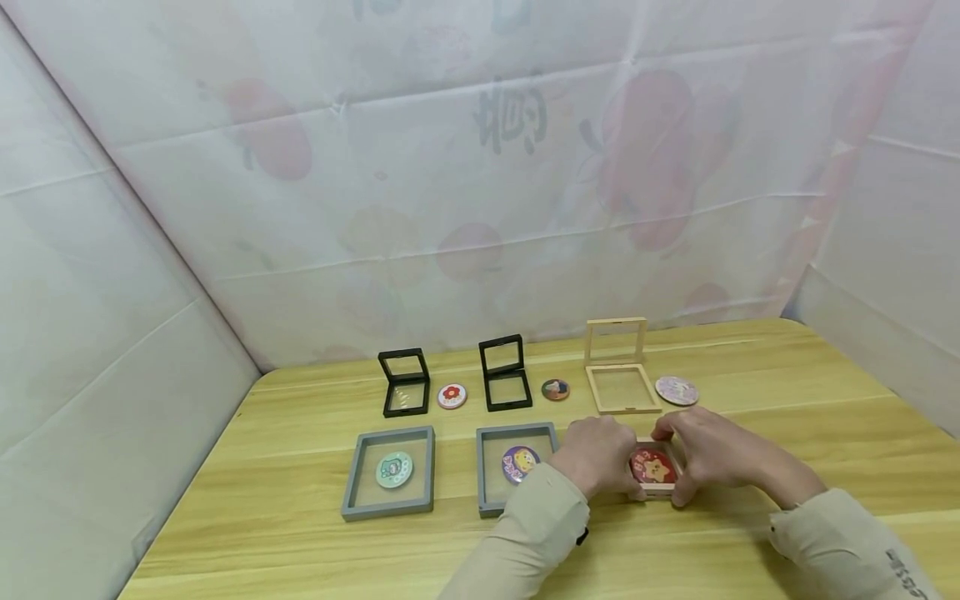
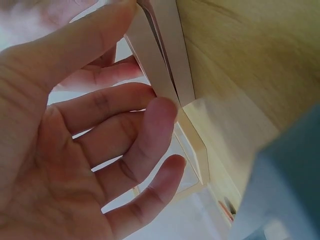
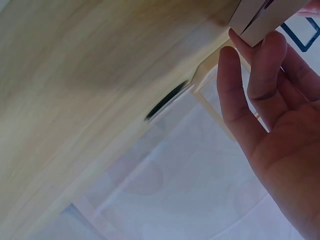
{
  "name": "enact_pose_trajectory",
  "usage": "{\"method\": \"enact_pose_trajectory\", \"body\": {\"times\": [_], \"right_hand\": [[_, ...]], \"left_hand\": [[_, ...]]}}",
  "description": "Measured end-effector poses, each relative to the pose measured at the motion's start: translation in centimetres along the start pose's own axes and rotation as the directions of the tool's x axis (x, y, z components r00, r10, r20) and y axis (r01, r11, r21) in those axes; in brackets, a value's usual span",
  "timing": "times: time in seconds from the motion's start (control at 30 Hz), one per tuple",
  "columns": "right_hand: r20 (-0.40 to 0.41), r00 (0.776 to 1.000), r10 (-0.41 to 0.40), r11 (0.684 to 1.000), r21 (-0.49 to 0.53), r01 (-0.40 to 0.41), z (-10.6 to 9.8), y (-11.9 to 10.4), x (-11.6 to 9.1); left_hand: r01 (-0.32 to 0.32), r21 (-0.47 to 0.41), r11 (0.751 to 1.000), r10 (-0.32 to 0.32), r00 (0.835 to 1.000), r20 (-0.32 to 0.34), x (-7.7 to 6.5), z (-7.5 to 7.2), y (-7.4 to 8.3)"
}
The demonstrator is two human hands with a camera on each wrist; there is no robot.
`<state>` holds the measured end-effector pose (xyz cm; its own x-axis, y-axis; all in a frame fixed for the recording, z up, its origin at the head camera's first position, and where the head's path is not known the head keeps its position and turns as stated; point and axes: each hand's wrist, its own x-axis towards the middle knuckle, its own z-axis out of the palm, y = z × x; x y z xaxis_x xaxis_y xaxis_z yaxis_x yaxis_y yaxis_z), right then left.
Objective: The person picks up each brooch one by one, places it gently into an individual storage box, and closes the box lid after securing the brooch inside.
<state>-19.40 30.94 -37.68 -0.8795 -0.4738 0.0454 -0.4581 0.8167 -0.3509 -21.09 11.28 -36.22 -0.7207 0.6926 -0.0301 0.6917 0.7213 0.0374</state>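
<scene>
Both hands grip a small beige display frame (image 1: 658, 492) at the front right of the table. Inside it shows a round red badge (image 1: 652, 467) with a yellow star. My left hand (image 1: 596, 454) holds the left side, thumb at the near corner. On the opposite side, my right hand (image 1: 716, 450) has its thumb at the near edge and fingers at the far corner. Up close in the left wrist view, a narrow gap runs between the two halves of the frame (image 2: 152, 50). The right wrist view shows fingers at the frame's corner (image 3: 257, 25).
Grey frames (image 1: 433, 467) with badges lie left of my hands. Behind stand two black frames (image 1: 386, 408) (image 1: 489, 400) and an open beige frame (image 1: 592, 392). Loose badges (image 1: 452, 396) (image 1: 556, 389) (image 1: 677, 390) lie beside them. Cloth walls (image 1: 450, 167) enclose the table.
</scene>
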Motion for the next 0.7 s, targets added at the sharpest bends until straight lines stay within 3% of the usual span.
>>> {"method": "enact_pose_trajectory", "body": {"times": [0.7], "right_hand": [[-0.006,1.0,0.006,1.0,-0.011,-0.006,-0.01,-0.15,-0.08]], "left_hand": [[-0.008,0.057,0.998,0.011,0.999,-0.048,-0.26,0.22,0.18]]}}
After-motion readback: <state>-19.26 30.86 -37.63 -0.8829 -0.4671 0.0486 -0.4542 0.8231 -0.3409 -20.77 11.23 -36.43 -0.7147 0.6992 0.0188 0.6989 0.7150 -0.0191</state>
